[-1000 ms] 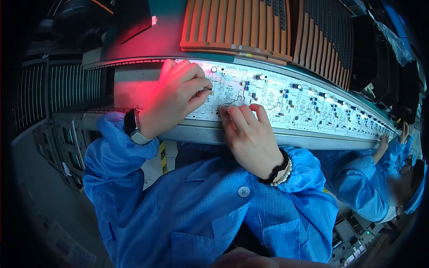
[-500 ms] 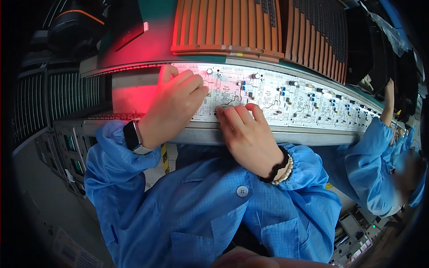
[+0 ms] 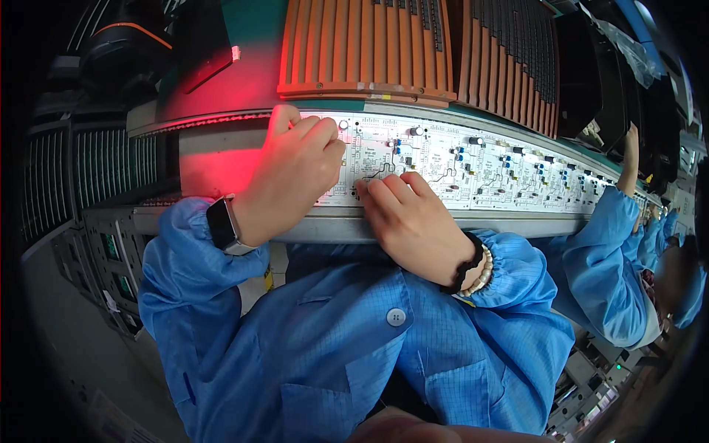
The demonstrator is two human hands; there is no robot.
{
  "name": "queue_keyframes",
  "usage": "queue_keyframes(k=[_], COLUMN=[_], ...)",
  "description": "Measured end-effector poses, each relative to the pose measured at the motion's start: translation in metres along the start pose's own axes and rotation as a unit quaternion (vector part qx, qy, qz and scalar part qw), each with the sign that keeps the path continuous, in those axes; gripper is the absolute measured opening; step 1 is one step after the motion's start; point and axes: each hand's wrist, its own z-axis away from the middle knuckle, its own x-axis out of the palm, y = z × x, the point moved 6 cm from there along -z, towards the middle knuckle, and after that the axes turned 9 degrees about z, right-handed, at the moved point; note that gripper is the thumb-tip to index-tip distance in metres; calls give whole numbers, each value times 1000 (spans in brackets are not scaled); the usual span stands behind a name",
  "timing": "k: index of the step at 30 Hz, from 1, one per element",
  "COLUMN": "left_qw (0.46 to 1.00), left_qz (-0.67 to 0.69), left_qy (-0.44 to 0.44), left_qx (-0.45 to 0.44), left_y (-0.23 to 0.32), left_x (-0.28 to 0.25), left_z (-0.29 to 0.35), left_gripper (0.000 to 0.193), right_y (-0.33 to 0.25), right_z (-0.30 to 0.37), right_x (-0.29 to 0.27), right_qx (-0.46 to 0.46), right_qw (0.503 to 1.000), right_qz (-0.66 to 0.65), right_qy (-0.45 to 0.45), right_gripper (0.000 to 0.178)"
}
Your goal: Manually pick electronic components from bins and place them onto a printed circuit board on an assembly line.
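Note:
A long row of white circuit boards, carrying capacitors and small blue parts, lies in a metal rail track. My left hand, with a watch on its wrist, is over the row's left end. Its fingers are curled and closed, and whatever is in them is hidden. Just to the right, my right hand reaches over the track's near rail. Its thumb and index finger are bent together at the board's surface. Anything between those fingertips is too small or hidden to make out.
Beyond the track stand an orange ribbed parts rack and a second rack with dark components. Red light falls on the track's left part. Dark slotted racks stand at left. At far right, a co-worker's blue sleeve reaches over the line.
The whole scene has shifted slightly left in the picture. My left hand lies a little further right over the board. My right hand keeps nearly the same place and bent pose.

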Motion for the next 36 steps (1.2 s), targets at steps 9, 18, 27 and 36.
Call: queue_keyframes(k=[9,18,27,36], left_qw=[999,993,957,954], left_qz=[-2,117,-17,-105], left_qy=[-33,6,242,259], left_qx=[24,-8,-158,-109], left_y=[12,-3,-88,-119], left_x=[10,-5,-62,-64], left_z=[20,18,22,16], left_gripper=[14,19,18,18], right_y=[51,205,196,194], right_z=[5,-19,-29,-20], right_x=[-32,-58,-51,-63], right_qx=[37,200,201,198], right_qw=[998,959,954,972], right_qz=[-44,56,193,64], right_qy=[-6,193,112,108], right_gripper=[41,34,25,10])
